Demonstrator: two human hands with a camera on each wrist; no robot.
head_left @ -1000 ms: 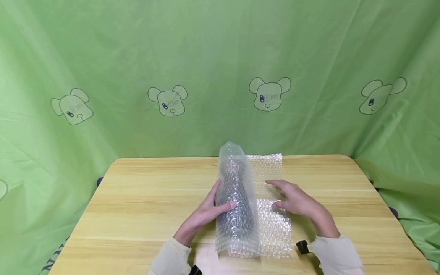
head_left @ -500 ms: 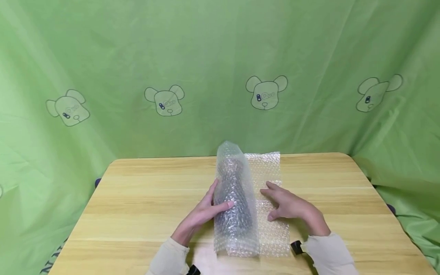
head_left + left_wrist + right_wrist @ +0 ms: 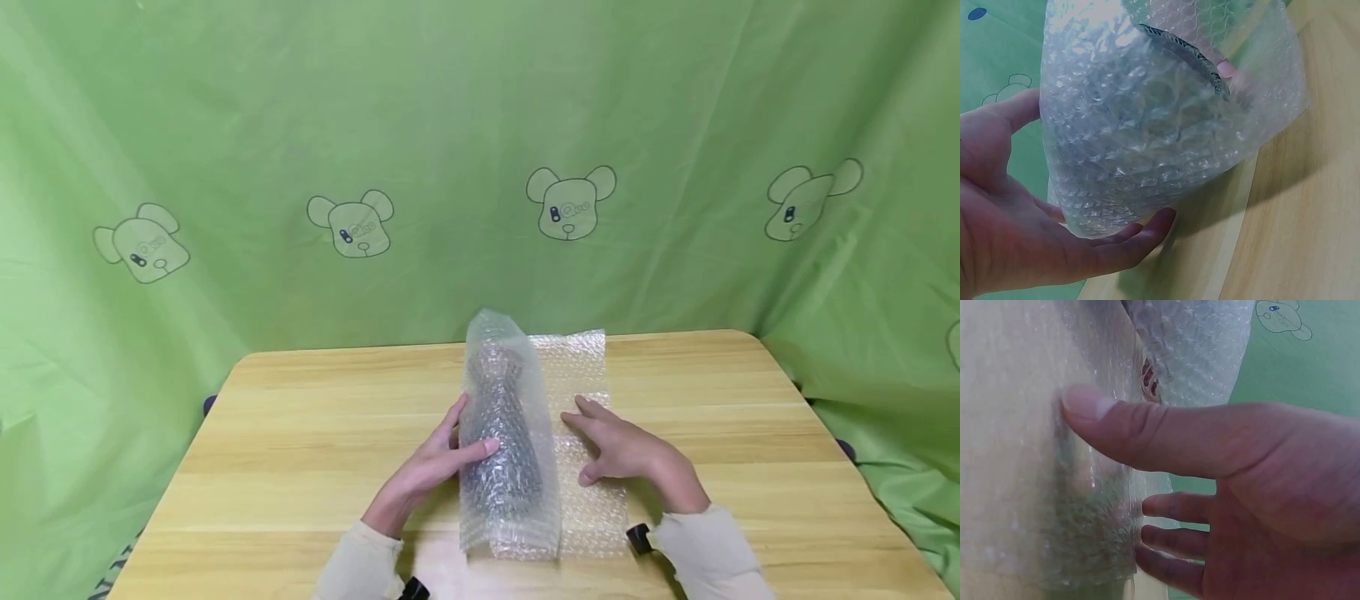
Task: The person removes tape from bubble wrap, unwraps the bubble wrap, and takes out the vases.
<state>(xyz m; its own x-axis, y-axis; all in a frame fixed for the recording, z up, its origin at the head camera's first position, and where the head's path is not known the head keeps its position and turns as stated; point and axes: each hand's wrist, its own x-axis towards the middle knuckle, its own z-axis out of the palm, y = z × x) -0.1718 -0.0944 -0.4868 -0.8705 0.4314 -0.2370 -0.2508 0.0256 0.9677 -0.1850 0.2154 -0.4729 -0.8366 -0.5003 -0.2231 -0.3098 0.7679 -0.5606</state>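
Observation:
A dark, vase-shaped object (image 3: 504, 467) lies on the table inside a roll of bubble wrap (image 3: 545, 467), its narrow neck toward the back. My left hand (image 3: 429, 468) grips the roll from the left, thumb on top and fingers round the far side and underneath. Through the wrap, the left wrist view shows the object's curved rim (image 3: 1188, 53). To the right, a loose flap of bubble wrap (image 3: 581, 367) lies flat. On that flap my right hand (image 3: 626, 448) rests with fingers spread and thumb apart, holding nothing.
The wooden table (image 3: 300, 433) has rounded back corners. Behind and at both sides hangs a green curtain (image 3: 450, 100) printed with bear heads. A small black device (image 3: 640, 538) sits at my right wrist, another (image 3: 414, 588) at my left.
My right hand has moved down and slightly left onto the flap, its fingers spreading. My left hand keeps its grip on the roll. The head view has shifted slightly.

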